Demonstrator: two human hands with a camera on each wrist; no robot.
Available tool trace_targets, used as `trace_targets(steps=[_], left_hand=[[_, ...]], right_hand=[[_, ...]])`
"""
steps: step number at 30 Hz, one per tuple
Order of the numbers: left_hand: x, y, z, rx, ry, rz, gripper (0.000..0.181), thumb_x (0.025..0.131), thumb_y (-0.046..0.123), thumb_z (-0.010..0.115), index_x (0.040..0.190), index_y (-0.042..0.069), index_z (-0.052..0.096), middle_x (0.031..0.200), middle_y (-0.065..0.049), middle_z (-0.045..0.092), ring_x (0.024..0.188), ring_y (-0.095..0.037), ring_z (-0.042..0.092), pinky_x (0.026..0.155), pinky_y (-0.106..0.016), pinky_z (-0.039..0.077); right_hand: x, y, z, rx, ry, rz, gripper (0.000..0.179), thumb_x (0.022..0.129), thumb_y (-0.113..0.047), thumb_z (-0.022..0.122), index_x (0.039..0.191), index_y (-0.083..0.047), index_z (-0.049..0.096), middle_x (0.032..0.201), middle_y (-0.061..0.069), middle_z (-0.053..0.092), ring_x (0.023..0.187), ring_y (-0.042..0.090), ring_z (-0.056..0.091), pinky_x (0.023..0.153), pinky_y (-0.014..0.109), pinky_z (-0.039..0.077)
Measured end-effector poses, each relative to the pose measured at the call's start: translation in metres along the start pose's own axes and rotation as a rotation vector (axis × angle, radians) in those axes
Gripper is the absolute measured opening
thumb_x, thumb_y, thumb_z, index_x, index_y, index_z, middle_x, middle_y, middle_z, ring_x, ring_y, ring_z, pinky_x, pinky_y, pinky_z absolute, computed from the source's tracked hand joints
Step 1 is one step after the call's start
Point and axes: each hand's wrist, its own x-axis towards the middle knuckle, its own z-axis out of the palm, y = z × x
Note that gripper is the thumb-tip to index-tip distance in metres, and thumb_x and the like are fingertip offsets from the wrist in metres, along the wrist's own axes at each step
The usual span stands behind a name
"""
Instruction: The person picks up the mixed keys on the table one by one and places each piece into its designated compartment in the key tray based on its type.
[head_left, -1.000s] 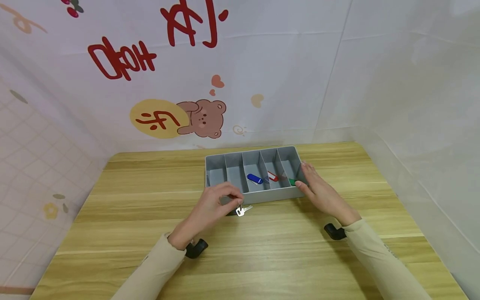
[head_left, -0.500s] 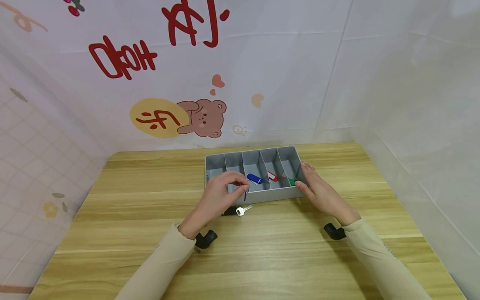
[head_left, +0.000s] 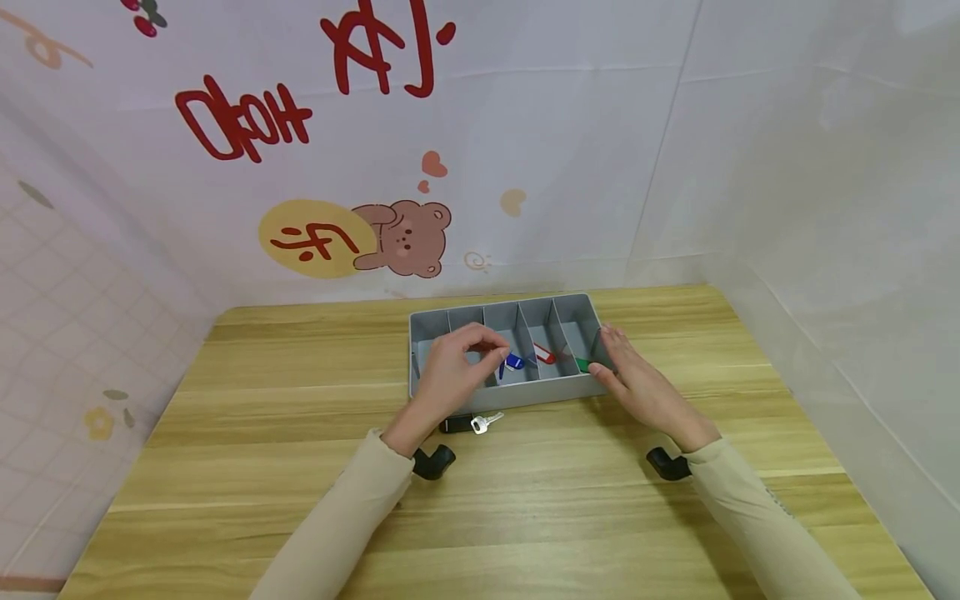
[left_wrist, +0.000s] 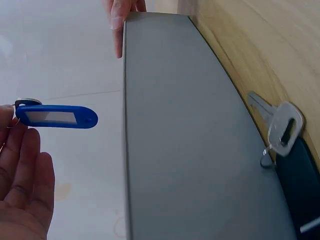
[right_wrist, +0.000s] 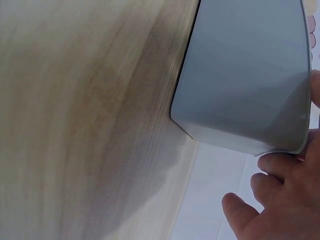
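My left hand (head_left: 457, 371) pinches a key ring bearing a blue key tag (left_wrist: 57, 116) and a key, held above the grey divided tray (head_left: 551, 388). The tag hangs edge-on over the third compartment from the left, where another blue tag (head_left: 515, 362) lies. A red tag (head_left: 544, 354) is in the fourth compartment and a green one (head_left: 582, 365) in the fifth. With fingers fairly straight, my right hand (head_left: 648, 387) rests against the tray's right end, its thumb at the front rim. On the table before the tray lies a silver key (head_left: 480, 424) with a black tag (head_left: 454, 423).
The wooden table (head_left: 585, 517) meets a printed fabric backdrop (head_left: 570, 167) behind the tray, with fabric at both sides. Black wrist mounts (head_left: 435, 462) stick out from both sleeves. Thin dividers (head_left: 537, 342) part the tray's compartments.
My left hand has lifted the blue-tagged key off the table and carried it forward and right, over the tray's front wall. My right hand has stayed at the tray's right end.
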Motion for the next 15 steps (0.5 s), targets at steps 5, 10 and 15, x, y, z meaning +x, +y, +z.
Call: trace_targets(steps=[5,10,15], left_hand=[[0.006,-0.004,0.007,-0.028,0.013,-0.081,0.005,0.097,0.013,0.074,0.100,0.012,0.078,0.094,0.004,0.073,0.087,-0.011,0.068,0.079,-0.041,0.058],[0.011,-0.011,0.015,-0.021,0.035,-0.104,0.006,0.096,0.013,0.074,0.100,0.013,0.079,0.096,0.004,0.074,0.091,-0.011,0.068,0.086,-0.039,0.057],[0.014,-0.018,0.021,0.005,0.056,-0.113,0.006,0.096,0.012,0.075,0.099,0.012,0.079,0.096,0.003,0.074,0.089,-0.013,0.066,0.081,-0.039,0.055]], right_hand=[[0.000,0.001,0.000,0.005,0.003,-0.001,0.077,0.111,-0.039,0.047,0.162,0.007,0.012,0.170,0.024,0.009,0.157,0.043,0.005,0.123,0.060,0.013],[0.000,0.001,0.000,0.000,0.002,0.004,0.077,0.111,-0.040,0.046,0.162,0.006,0.012,0.171,0.024,0.009,0.157,0.042,0.005,0.123,0.060,0.014],[0.000,0.000,-0.001,0.008,-0.008,0.015,0.077,0.111,-0.041,0.046,0.163,0.005,0.011,0.171,0.023,0.008,0.158,0.041,0.004,0.124,0.059,0.013]])
